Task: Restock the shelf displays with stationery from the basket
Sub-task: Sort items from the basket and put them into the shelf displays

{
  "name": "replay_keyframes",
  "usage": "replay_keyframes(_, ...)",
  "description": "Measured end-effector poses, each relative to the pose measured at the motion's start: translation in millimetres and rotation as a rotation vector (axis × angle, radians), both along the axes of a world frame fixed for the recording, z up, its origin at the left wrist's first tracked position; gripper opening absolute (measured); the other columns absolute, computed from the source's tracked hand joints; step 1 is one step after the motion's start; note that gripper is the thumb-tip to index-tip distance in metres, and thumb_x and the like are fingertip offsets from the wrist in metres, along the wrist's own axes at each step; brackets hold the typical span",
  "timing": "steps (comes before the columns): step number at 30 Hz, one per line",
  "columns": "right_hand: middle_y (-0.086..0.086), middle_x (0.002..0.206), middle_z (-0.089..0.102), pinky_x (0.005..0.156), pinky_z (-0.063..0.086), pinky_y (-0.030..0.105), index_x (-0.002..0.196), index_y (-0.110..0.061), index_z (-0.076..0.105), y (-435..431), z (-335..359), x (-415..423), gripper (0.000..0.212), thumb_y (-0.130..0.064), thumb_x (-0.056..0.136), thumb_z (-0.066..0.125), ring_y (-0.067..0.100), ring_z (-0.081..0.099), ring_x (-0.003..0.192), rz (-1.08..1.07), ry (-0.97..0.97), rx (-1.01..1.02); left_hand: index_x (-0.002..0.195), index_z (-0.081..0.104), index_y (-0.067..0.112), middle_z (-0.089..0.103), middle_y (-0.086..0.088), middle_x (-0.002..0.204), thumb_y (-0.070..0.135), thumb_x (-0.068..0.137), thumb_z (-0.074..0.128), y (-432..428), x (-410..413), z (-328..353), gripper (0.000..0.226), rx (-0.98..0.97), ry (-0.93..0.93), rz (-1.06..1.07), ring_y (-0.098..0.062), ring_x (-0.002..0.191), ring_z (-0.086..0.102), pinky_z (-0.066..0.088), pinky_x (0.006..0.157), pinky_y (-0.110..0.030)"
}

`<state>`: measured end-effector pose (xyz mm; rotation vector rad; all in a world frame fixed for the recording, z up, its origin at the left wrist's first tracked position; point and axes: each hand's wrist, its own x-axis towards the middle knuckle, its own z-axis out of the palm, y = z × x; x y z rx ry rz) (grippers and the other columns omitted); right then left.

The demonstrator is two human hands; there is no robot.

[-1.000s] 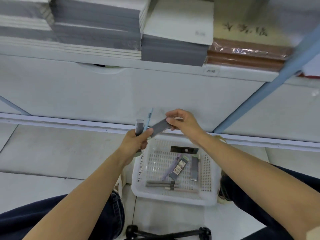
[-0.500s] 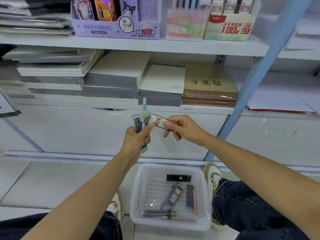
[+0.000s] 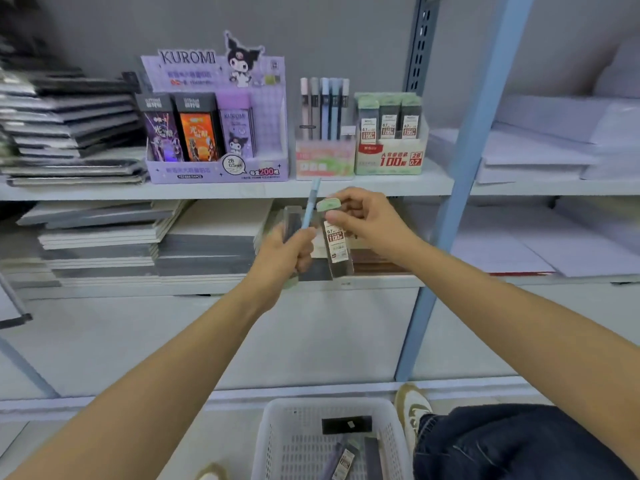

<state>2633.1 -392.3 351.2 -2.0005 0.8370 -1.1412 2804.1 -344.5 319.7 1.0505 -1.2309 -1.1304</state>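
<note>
Stock in hand, one lot: we record a lead refill case [image 3: 335, 239], clear body, green cap, red-and-white label, hanging upright below and a little left of the green display box [image 3: 389, 162]. The right hand [image 3: 369, 220] pinches the case at its cap end between thumb and curled fingers, with the body hanging clear. We judge this grip chosen so the case can be lowered foot-first into a slot. The label resembles those on the three cases standing in the green display box, so we take that box as its destination, a lift up and to the right not yet made. The left hand [image 3: 282, 252], further left of the green display box and at like height, is closed round a blue pen [image 3: 309, 209] and a second clear case [image 3: 291, 220], both upright in the fist. We read this as a holding place for items awaiting their turn. The pen looks akin to those in the pink pen holder [image 3: 323, 159] just beside the green display box on its left. The white basket [image 3: 266, 431] sits on the floor well below the green display box, with a black pack [image 3: 346, 425] and a few more cases inside, so we judge the restocking part done at best.
</note>
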Motion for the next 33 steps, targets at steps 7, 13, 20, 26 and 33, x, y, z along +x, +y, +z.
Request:
replay_keyframes(7, 0.004, 0.091, 0.069, 0.07, 0.057, 0.027, 0.101, -0.014, 0.057, -36.3, 96.5, -47.5, 0.01, -0.008, 0.094, 0.059, 0.012, 0.068, 0.081, -0.206, -0.304, -0.228, 0.099, 0.059, 0.016, 0.051, 0.007, 0.063, 0.02, 0.104, 0.044, -32.5, -14.1, 68.8, 0.017, -0.243, 0.003, -0.141, -0.009, 0.053, 0.042, 0.037, 0.05, -0.017)
replay_keyframes(13, 0.008, 0.094, 0.069, 0.076, 0.059, 0.032, 0.105, -0.01, 0.056, -71.3, 141.5, -74.1, 0.011, -0.008, 0.095, 0.057, 0.017, 0.069, 0.086, -0.366, -0.26, -0.298, 0.111, 0.061, 0.019, 0.057, 0.009, 0.065, 0.025, 0.105, 0.041, -55.7, -18.7, 88.3, 0.022, -0.286, 0.038, -0.107, -0.009, 0.055, 0.046, 0.04, 0.057, -0.022)
replay_keyframes(20, -0.004, 0.093, 0.071, 0.073, 0.058, 0.024, 0.102, -0.02, 0.057, -86.7, 126.2, -64.9, 0.011, -0.013, 0.095, 0.058, 0.008, 0.07, 0.086, -0.293, -0.073, -0.288, 0.111, 0.062, 0.022, 0.059, 0.011, 0.064, 0.027, 0.104, 0.042, -69.2, -20.8, 83.7, 0.022, -0.24, 0.002, -0.067, -0.008, 0.054, 0.049, 0.042, 0.06, -0.026)
replay_keyframes(26, 0.003, 0.091, 0.07, 0.07, 0.058, 0.026, 0.104, -0.022, 0.053, -93.1, 124.1, -56.2, 0.015, -0.014, 0.093, 0.061, 0.014, 0.071, 0.081, -0.288, 0.088, -0.255, 0.107, 0.067, 0.024, 0.059, 0.008, 0.065, 0.029, 0.102, 0.047, -68.9, -17.6, 83.6, 0.021, -0.237, -0.016, -0.106, -0.009, 0.053, 0.048, 0.041, 0.056, -0.023)
replay_keyframes(33, 0.0, 0.105, 0.055, 0.084, 0.049, 0.023, 0.11, -0.016, 0.068, -92.7, 112.1, -44.4, 0.021, -0.015, 0.089, 0.067, 0.009, 0.056, 0.086, -0.483, 0.211, -0.361, 0.111, 0.067, 0.016, 0.058, 0.008, 0.066, 0.027, 0.099, 0.053, -60.6, -11.9, 84.1, 0.021, -0.206, -0.042, -0.131, -0.008, 0.053, 0.046, 0.037, 0.053, -0.021)
